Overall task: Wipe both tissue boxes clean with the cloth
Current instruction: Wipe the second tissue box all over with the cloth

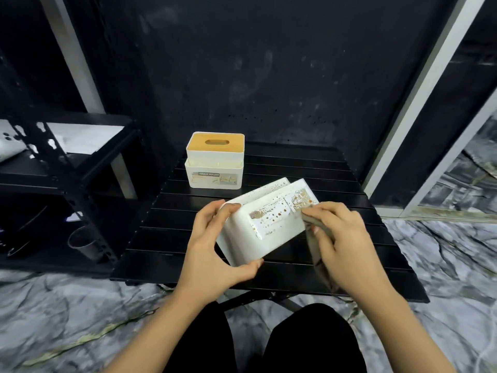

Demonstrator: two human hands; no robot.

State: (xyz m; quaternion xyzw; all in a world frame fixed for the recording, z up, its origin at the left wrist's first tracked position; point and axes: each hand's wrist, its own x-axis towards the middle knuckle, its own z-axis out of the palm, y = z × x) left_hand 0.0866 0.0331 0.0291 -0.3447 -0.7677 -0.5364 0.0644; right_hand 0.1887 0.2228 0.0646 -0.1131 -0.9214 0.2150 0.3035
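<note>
A white tissue box (269,227) with brown specks and stains on its label is tilted above the black slatted table (309,168). My left hand (215,249) grips its left end, thumb under the near edge. My right hand (341,238) holds a grey-brown cloth (320,254) against the box's right end. A second white tissue box (215,161) with a wooden lid and a "TISSUE HOLDER" label stands upright at the table's far left, untouched.
A black metal shelf rack (67,168) stands to the left, holding a grey cup (86,244) and white sheets. A dark wall is behind the table. A white frame (419,103) rises at right. The floor is grey marble.
</note>
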